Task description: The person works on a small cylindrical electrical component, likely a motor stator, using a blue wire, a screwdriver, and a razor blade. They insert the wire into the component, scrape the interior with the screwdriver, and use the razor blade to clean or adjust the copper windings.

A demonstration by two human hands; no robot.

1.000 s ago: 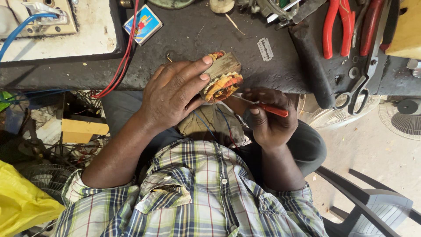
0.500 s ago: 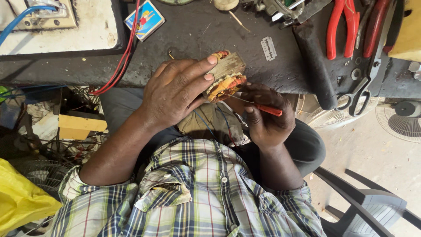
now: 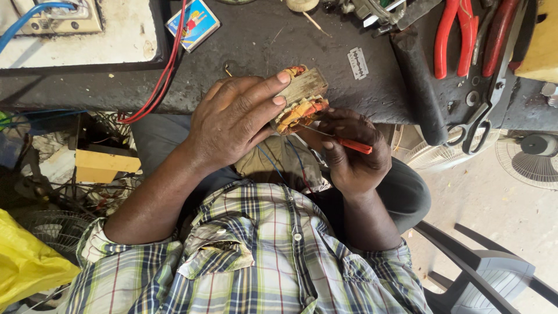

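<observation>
My left hand [image 3: 235, 119] wraps around a small motor stator [image 3: 302, 99], a metal core with orange and red windings, held at the near edge of the dark workbench [image 3: 261, 52]. My right hand [image 3: 351, 157] sits just right of it and grips a thin tool with a red handle [image 3: 354, 145], its metal tip pointing into the windings. Thin blue and red wires hang from the stator towards my lap.
On the bench lie red-handled pliers [image 3: 453, 35], scissors [image 3: 479, 125], a razor blade [image 3: 357, 63], a small colourful box [image 3: 192, 23] and red cables [image 3: 165, 75]. A yellow bag [image 3: 26, 261] is at lower left, a plastic chair [image 3: 488, 270] and a fan [image 3: 529, 160] at right.
Both hands and the stator stay in almost the same place; the view has shifted slightly, and the tool tip works at the windings with only small movement.
</observation>
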